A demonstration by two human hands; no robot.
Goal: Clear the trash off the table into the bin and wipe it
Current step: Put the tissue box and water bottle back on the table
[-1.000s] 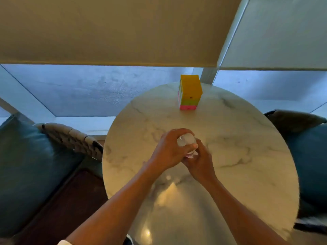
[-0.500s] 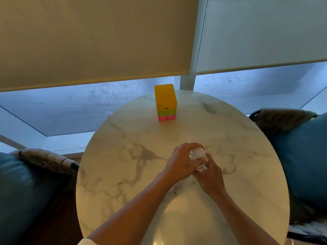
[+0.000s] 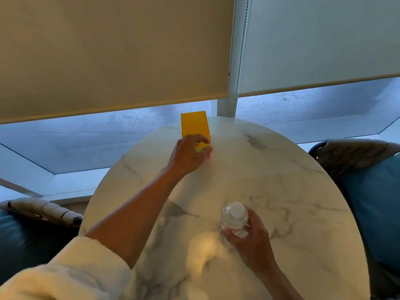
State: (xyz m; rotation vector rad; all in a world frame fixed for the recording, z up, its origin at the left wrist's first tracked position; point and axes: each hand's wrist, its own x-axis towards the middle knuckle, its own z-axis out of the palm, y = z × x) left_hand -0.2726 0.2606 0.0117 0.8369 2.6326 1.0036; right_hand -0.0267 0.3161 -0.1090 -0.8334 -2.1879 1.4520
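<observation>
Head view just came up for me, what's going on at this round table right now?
A person is working at the round white marble table. Their right hand grips a small clear plastic bottle with a white cap, upright near the table's front. Their left hand reaches to the far edge and closes its fingers on the stack of yellow, green and pink sponges. No bin is in view, and no wiping shows yet.

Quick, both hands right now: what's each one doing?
Left hand: fingers curled round the yellow sponge stack.
Right hand: grips the small clear bottle.
</observation>
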